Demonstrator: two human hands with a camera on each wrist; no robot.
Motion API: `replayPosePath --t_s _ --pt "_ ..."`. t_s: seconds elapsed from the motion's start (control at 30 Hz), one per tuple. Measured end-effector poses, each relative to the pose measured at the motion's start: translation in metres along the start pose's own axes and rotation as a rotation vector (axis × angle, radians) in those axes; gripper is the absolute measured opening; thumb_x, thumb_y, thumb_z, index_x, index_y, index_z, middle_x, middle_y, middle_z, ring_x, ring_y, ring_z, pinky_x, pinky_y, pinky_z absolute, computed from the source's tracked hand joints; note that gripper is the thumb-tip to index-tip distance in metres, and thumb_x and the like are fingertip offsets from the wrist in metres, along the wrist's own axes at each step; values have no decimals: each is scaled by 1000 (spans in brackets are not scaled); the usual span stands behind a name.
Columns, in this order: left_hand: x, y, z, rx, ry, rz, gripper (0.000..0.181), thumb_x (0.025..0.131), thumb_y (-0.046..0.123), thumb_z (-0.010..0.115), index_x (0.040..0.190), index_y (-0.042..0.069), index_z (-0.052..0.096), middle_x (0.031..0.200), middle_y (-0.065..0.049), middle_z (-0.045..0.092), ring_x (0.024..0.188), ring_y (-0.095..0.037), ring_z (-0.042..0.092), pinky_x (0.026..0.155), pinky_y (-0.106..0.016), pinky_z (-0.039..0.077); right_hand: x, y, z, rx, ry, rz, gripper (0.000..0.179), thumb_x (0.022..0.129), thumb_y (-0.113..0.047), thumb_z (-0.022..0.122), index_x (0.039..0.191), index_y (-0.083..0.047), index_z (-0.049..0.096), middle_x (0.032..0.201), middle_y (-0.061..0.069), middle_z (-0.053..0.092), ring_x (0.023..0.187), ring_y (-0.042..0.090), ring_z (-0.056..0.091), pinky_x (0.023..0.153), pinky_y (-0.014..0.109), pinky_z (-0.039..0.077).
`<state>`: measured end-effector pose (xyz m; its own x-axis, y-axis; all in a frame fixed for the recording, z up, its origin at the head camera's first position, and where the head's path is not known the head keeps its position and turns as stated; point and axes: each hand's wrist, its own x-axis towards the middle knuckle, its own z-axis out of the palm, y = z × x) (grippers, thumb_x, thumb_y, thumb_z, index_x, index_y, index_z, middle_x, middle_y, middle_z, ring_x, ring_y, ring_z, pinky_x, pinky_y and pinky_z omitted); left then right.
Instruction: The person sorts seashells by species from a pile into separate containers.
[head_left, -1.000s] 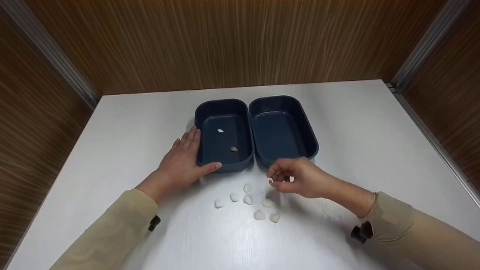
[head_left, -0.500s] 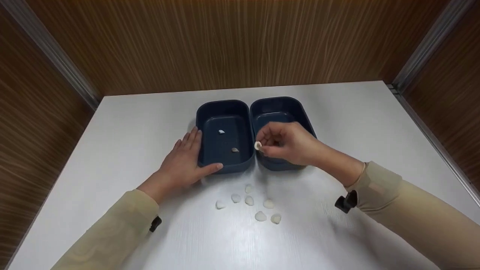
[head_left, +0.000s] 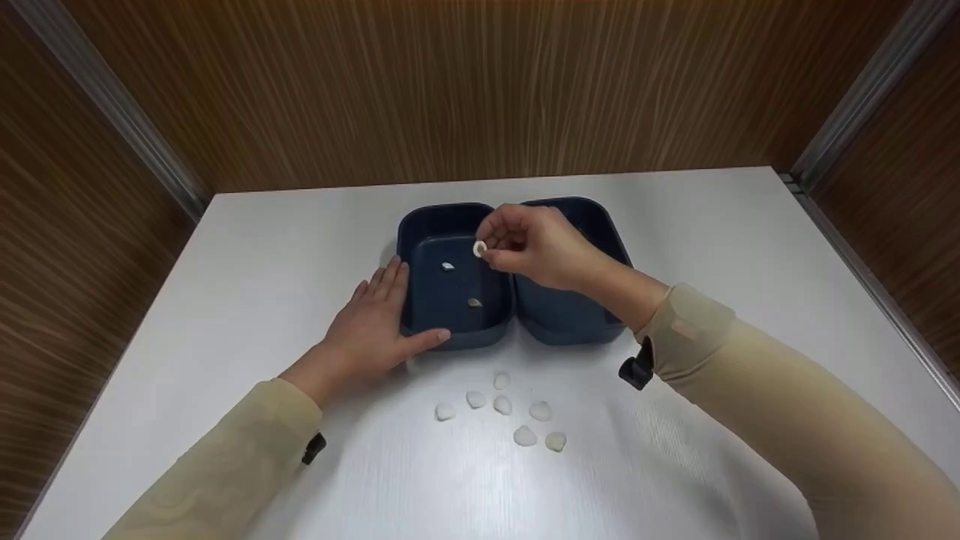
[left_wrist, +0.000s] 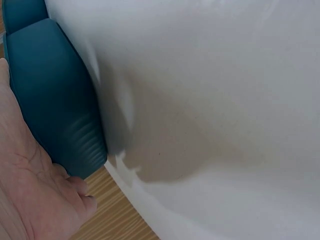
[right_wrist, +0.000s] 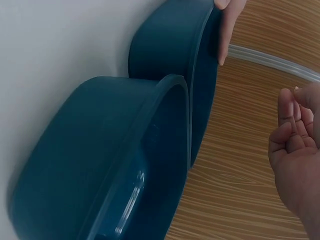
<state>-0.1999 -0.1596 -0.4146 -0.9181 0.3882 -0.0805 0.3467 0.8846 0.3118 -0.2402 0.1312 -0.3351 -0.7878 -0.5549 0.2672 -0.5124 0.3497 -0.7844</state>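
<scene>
White tabletop (head_left: 300,247): right hand (head_left: 541,244), shell (head_left: 479,249) in its pinch, newly above left tray (head_left: 476,339); left hand (head_left: 367,327) straight-fingered against it.

Left hand (left_wrist: 37,185) against a teal container (left_wrist: 52,90)
Another container (left_wrist: 25,12) meets it at top left; a shadow (left_wrist: 170,135) spreads over the white tabletop (left_wrist: 240,75), beside wood-grained panelling (left_wrist: 117,210).

Glare is brightening the worktop (head_left: 300,240) toward its near edge; pale shells (head_left: 502,405) are showing little surface detail. The wood panel (head_left: 480,90) beyond the rear edge is appearing dim. A broad, diffuse shadow is darkening the left-wrist view. The right container (right_wrist: 80,145) is reflecting a narrow highlight in the right-wrist view.
</scene>
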Motion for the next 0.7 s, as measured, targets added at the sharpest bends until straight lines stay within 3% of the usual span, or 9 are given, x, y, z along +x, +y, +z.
replayPosePath --t_s 0.23,0.7 --pt "1 2 2 6 7 12 130 87 96 37 168 1 1 177 -15 -4 163 -36 4 130 -54 7 15 14 10 30 29 14 14 98 -4 74 113 -4 72 101 6 72 89 17 69 77 26 57" --pt "1 2 1 17 0 11 130 87 96 35 168 1 1 177 -15 -4 163 -35 4 130 -54 8 27 52 22 -19 98 102 15 97 -6 75 112 -3 73 97 5 73 84 15 62 71 25 50"
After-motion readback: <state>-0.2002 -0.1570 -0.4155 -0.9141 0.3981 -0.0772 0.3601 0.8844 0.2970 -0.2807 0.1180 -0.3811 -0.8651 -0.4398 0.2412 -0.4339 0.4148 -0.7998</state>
